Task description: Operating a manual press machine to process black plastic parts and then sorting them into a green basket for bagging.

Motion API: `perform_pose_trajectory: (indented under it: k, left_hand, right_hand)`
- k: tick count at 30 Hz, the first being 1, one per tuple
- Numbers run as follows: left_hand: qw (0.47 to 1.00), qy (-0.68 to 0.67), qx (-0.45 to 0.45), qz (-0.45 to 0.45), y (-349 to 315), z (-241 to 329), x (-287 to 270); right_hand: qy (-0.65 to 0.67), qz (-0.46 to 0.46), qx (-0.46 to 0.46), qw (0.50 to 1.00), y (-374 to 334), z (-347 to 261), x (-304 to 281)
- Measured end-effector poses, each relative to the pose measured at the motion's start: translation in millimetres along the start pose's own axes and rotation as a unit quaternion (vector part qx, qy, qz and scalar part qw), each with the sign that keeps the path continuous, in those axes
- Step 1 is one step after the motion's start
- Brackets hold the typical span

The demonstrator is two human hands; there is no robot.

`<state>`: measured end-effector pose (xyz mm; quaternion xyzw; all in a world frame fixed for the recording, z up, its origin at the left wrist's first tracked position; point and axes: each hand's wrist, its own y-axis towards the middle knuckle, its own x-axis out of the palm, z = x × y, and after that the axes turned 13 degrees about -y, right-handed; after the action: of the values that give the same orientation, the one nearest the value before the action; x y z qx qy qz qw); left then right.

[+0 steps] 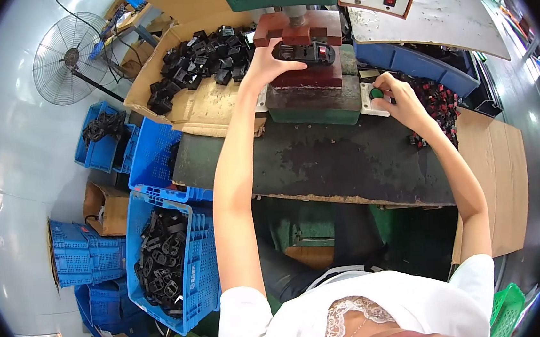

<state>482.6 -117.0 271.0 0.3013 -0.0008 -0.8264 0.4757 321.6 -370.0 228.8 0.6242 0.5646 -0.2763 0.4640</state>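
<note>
A long black plastic part (pixel 305 53) with a small red piece at its right end lies on the dark red block (pixel 304 79) of a green press. My left hand (pixel 267 67) grips its left end, thumb along the near edge and the other fingers partly hidden. Just above the part is the press's red upper tool (pixel 296 30). To the right, my right hand (pixel 403 100) curls its fingers around a green push button (pixel 376 93) on a small white box (pixel 371 109). Whether the button is pressed in, I cannot tell.
Left of the press, a cardboard box (pixel 138 93) holds a heap of black plastic parts (pixel 199 59). Small red and black pieces (pixel 441 102) lie at the right. A blue crate (pixel 204 264) of black parts stands by the bench (pixel 321 164). A control box (pixel 368 9) hangs upper right.
</note>
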Motion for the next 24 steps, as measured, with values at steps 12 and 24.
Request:
perform_pose_trajectory:
  k: [12,24]
  left_hand:
    - [0.894,0.068,0.343,0.280,-134.4,35.9,5.7]
    - [0.941,-0.055,0.206,0.261,-253.2,85.7,-56.7]
  right_hand:
    - [-0.073,0.047,-0.010,0.996,4.7,-9.3,7.8]
    - [-0.144,-0.013,0.033,0.989,-22.7,-58.2,-0.8]
